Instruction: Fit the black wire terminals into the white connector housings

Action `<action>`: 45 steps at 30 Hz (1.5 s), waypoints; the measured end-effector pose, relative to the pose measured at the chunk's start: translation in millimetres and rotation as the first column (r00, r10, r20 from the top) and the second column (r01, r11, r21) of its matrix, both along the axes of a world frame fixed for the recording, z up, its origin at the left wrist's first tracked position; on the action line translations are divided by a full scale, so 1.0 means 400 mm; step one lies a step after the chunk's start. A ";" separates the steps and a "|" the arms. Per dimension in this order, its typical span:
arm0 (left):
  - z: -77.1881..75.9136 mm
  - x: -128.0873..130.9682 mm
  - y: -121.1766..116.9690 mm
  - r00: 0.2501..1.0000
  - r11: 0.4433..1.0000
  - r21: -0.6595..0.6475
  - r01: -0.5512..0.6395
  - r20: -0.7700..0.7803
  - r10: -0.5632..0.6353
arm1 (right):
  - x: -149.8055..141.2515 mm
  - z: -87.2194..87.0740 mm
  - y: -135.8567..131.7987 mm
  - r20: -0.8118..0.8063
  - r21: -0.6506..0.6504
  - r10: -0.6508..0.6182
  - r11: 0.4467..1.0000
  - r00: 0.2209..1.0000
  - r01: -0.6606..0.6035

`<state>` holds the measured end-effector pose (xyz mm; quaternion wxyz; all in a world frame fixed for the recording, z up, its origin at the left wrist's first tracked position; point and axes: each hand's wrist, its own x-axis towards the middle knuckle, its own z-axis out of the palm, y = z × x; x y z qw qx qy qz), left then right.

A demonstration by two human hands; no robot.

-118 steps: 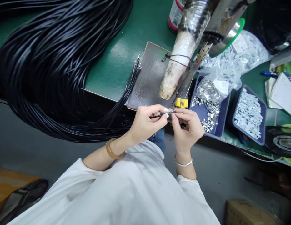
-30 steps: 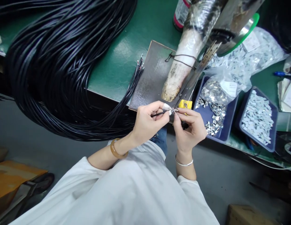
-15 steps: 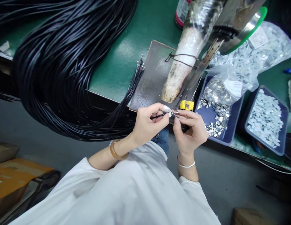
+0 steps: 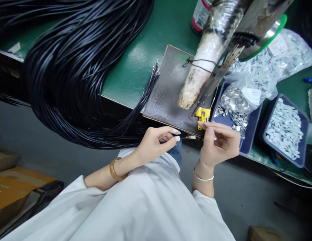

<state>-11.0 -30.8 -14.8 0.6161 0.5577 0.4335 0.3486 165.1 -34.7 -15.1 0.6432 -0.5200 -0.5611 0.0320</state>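
Beside the bench edge, my left hand [image 4: 158, 142] is closed in a pinch, thumb against forefinger, at a short dark cable end [image 4: 190, 137] with a pale tip that sticks out to the right. My right hand [image 4: 218, 144] is apart from it, thumb and fingers drawn together in front of the blue tray. Whatever it may hold is too small to make out. Just beyond its fingertips sits a yellow block-like part [image 4: 203, 113] at the corner of the dark metal plate [image 4: 166, 90].
A large bundle of black cables [image 4: 70, 67] hangs over the bench at left. A wrapped machine arm [image 4: 196, 77] slants above the plate. At right stand a blue tray [image 4: 248, 137] of metal clips and another tray [image 4: 284, 127] of pale pieces, with plastic bags [image 4: 266, 67] behind.
My hands, close together at the cable end before, have moved apart. The right one went right and the left one slightly left and down. The yellow part shows more fully.
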 end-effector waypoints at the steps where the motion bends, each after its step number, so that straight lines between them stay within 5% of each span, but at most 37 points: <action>1: -0.003 -0.018 -0.008 1.000 1.000 0.006 -0.015 -0.015 0.015 | 0.006 -0.001 0.002 -0.017 0.021 -0.024 0.999 1.000 0.024; 4: -0.003 -0.085 -0.013 0.979 0.972 0.137 -0.189 -0.057 0.198 | 0.018 -0.005 0.009 -0.083 0.050 -0.075 0.996 0.994 0.079; 9: 0.014 -0.217 0.036 0.834 0.802 0.318 -0.505 -0.060 0.549 | 0.017 -0.007 0.013 -0.147 0.004 -0.108 0.994 0.983 0.110; 13: 0.021 -0.292 0.078 0.733 0.641 0.451 -0.622 0.046 0.679 | 0.016 -0.006 0.012 -0.156 -0.007 -0.093 0.996 0.983 0.093; 16: 0.015 -0.312 0.093 0.702 0.580 0.481 -0.658 0.114 0.703 | 0.024 -0.010 0.015 -0.191 0.004 -0.063 0.998 0.980 0.065; 18: 0.008 -0.314 0.093 0.719 0.592 0.473 -0.653 0.143 0.680 | 0.032 -0.015 0.017 -0.211 0.000 -0.051 0.999 0.976 0.052; 24: 0.000 -0.288 0.044 0.863 0.756 0.447 -0.479 0.085 0.497 | 0.046 -0.029 0.020 -0.243 -0.046 -0.031 0.999 0.970 0.021; 26: -0.002 -0.256 0.015 0.935 0.831 0.473 -0.293 -0.037 0.352 | 0.048 -0.031 0.020 -0.249 -0.059 -0.028 0.998 0.968 0.013; 28: -0.020 -0.207 -0.010 0.967 0.888 0.460 0.018 -0.234 0.102 | 0.050 -0.031 0.020 -0.247 -0.078 -0.026 0.997 0.969 0.007; 31: -0.092 -0.114 -0.020 0.838 0.862 0.357 0.359 -0.530 -0.130 | 0.056 -0.027 0.018 -0.222 -0.150 -0.051 0.988 0.974 0.018; 33: -0.165 -0.054 -0.003 0.617 0.850 0.171 0.499 -0.759 -0.210 | 0.061 -0.024 0.017 -0.180 -0.217 -0.081 0.975 0.980 0.040; 36: -0.271 0.007 0.033 0.535 0.853 0.058 0.519 -0.800 -0.271 | 0.066 -0.022 0.017 -0.125 -0.281 -0.116 0.957 0.985 0.077; 39: -0.330 0.031 0.050 0.550 0.860 0.029 0.509 -0.780 -0.299 | 0.068 -0.024 0.016 -0.121 -0.289 -0.114 0.954 0.986 0.075; 42: -0.324 0.033 0.041 0.643 0.887 0.072 0.457 -0.715 -0.273 | 0.069 -0.026 0.016 -0.125 -0.297 -0.089 0.954 0.988 0.048; 45: -0.263 0.036 0.020 0.753 0.909 0.097 0.406 -0.599 -0.273 | 0.064 -0.019 0.010 -0.168 -0.263 -0.055 0.965 0.984 0.010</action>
